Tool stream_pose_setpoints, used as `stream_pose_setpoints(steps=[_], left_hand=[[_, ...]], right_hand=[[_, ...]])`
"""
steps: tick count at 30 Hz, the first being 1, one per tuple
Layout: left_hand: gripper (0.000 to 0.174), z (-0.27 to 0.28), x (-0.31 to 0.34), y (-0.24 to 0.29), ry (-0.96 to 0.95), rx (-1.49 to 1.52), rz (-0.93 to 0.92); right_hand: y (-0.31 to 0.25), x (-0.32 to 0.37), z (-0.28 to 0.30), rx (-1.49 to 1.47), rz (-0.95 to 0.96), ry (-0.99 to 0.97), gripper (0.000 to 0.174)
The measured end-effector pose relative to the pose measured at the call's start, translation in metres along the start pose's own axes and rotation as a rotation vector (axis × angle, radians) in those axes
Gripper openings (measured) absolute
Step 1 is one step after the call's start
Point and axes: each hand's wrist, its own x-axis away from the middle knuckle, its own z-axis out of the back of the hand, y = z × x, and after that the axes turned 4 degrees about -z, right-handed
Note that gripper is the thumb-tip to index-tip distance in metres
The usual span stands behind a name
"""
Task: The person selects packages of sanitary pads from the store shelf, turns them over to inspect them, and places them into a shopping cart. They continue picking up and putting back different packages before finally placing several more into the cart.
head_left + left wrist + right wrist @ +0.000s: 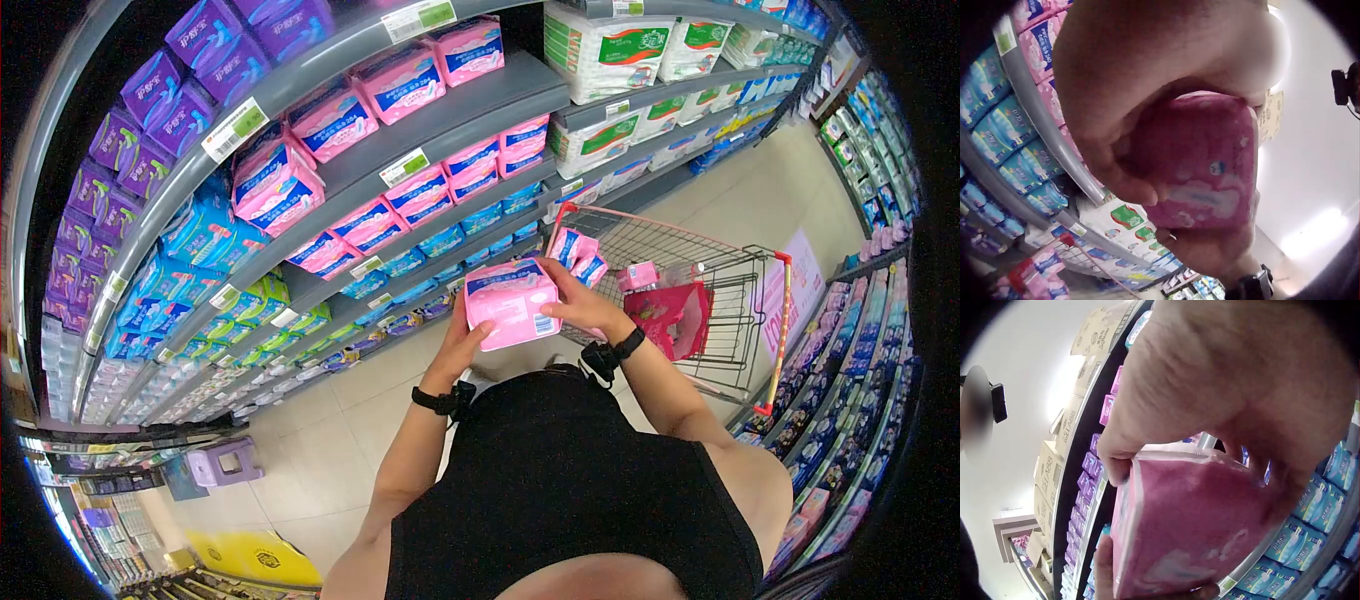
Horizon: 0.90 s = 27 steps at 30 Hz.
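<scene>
Both hands hold a pink pack of sanitary pads (512,305) in front of the chest. At its left side my left hand (461,340) grips it, thumb on the near face. My right hand (583,302) grips the opposite side near a barcode. In the left wrist view the underside of the pack (1204,169) shows a pad picture, with fingers curled round it. The right wrist view has the thumb (1119,465) at one edge of the pack (1204,519), the other fingers partly hidden behind it.
A wire shopping cart (725,290) stands at the right, holding pink packs (580,255) and a red bag (675,320). Shelves of pink packs (400,85), purple packs (150,130) and white tissue packs (607,55) run along the front. More stocked shelves (850,350) line the right; a purple stool (222,463) sits left.
</scene>
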Motion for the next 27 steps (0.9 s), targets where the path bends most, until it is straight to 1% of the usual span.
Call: stream_pose_setpoints(steps=[3, 5, 6, 8, 9, 12, 14, 15, 17, 18, 21, 24, 27], left_hand=[[0.090, -0.001, -0.003, -0.003, 0.042, -0.051, -0.169], [0.087, 0.005, -0.006, -0.018, 0.115, 0.018, -0.146], [0.086, 0.006, -0.007, -0.019, 0.151, 0.052, -0.135], [0.085, 0.007, -0.008, -0.021, 0.158, 0.074, -0.125], [0.084, 0.007, -0.009, -0.020, 0.162, 0.086, -0.121], [0.087, 0.004, -0.006, -0.017, 0.135, -0.018, -0.085], [0.093, 0.001, -0.001, -0.010, 0.125, -0.015, -0.111], [0.097, -0.002, 0.001, -0.004, 0.120, -0.014, -0.123], [0.099, -0.009, 0.000, 0.002, 0.113, -0.019, -0.227], [0.100, -0.011, -0.001, 0.003, 0.110, -0.021, -0.280], [0.105, -0.011, -0.005, 0.000, 0.118, -0.052, -0.313], [0.088, -0.008, -0.010, -0.004, 0.112, -0.130, -0.364], [0.067, 0.006, -0.013, -0.014, 0.079, -0.073, -0.104]], right_hand=[[-0.005, 0.000, -0.003, 0.009, 0.044, -0.013, 0.111], [-0.009, 0.000, -0.002, 0.037, 0.074, 0.001, 0.114], [-0.016, 0.000, -0.004, 0.055, 0.058, -0.003, 0.115], [-0.030, 0.003, -0.006, 0.093, 0.024, -0.011, 0.117], [-0.026, 0.001, -0.004, 0.140, 0.063, -0.033, 0.118], [-0.012, -0.007, 0.003, 0.250, 0.168, -0.082, 0.121], [-0.010, -0.012, 0.007, 0.276, 0.220, -0.089, 0.121], [-0.004, -0.014, 0.007, 0.096, 0.190, -0.066, 0.120], [0.014, -0.020, 0.006, -0.266, 0.126, -0.019, 0.118], [0.017, -0.023, 0.003, -0.293, 0.123, 0.033, 0.114], [0.015, -0.021, 0.006, 0.072, -0.034, 0.009, 0.107], [-0.003, -0.017, 0.004, 0.057, -0.039, -0.039, 0.101], [-0.011, -0.016, 0.003, 0.208, 0.066, 0.015, 0.095]])
